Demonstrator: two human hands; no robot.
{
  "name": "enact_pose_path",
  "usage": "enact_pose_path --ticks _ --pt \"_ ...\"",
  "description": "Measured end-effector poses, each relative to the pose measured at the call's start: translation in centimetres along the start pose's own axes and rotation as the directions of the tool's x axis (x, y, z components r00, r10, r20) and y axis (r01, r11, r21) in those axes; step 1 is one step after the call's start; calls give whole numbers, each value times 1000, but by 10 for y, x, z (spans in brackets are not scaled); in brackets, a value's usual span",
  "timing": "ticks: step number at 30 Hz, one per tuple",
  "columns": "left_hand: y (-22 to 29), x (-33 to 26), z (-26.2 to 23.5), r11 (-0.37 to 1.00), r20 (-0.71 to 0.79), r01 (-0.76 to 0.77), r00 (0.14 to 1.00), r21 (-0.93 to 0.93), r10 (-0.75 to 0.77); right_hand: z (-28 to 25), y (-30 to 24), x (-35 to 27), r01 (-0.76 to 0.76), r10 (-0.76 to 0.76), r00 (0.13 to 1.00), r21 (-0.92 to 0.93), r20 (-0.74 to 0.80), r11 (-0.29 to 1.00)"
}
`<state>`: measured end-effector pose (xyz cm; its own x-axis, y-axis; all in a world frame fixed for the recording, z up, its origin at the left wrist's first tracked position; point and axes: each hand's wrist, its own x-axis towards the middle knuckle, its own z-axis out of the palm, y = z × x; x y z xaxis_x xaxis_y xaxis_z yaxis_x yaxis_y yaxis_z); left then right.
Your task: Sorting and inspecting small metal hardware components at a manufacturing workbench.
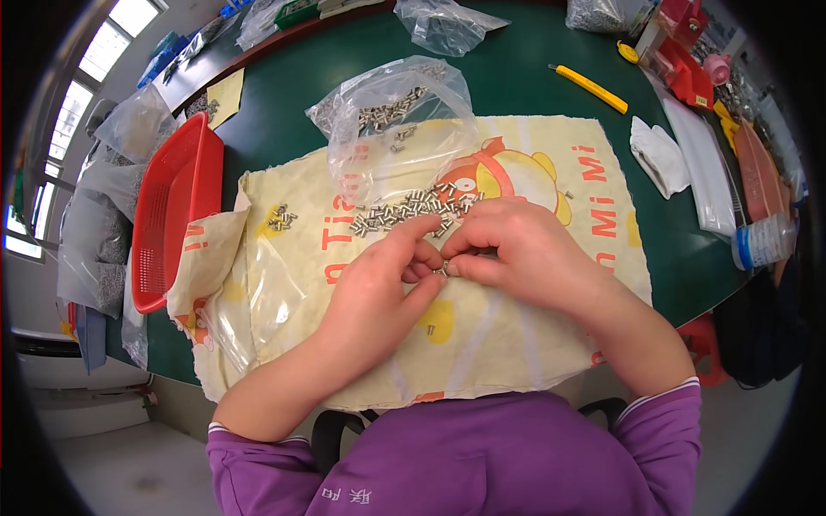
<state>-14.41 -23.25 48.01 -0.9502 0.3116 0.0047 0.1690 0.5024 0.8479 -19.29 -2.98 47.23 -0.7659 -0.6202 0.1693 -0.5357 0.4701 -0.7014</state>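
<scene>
You're pinching a tiny metal piece (444,269) between the fingers (471,269) of your left hand (379,273) and right hand (527,249), just this side of a loose metal pile (409,211). A clear bag (397,159) is sitting behind it, partly overlapping the printed cloth (551,340) that's covering some green tabletop (529,73). A red basket (182,202) is leaning off left, and a yellow cutter (592,89) is lying far right.

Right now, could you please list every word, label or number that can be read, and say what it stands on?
Yellow cloth: large, legible red letters, partly covered; wording not copied.
Purple shirt: small white characters; also not copied.
Clear container with blue-and-white label: print too small to read.
Red bin: small pale label, unreadable.
</scene>
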Motion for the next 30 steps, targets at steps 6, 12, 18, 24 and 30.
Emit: enact_pose_path --ticks 6,12,18,24,30 --pt "-4 -1 5 1000 -10 -5 1000 21 5 -2 -3 1 5 -4 999 -31 35 1000" --pt "-5 -3 7 999 8 -25 1000 39 24 -3 -1 -1 73 -71 996 -41 59 996" --pt "-2 -2 4 1000 53 12 998 12 -12 -7 -1 -3 43 -39 994 -38 97 998" --pt "-2 -3 -2 1000 44 1 999 6 -1 -10 -3 -4 49 -46 994 -28 99 998" --pt "-4 -3 -3 998 50 -20 999 64 17 -7 -2 -3 109 -101 990 -81 96 991"
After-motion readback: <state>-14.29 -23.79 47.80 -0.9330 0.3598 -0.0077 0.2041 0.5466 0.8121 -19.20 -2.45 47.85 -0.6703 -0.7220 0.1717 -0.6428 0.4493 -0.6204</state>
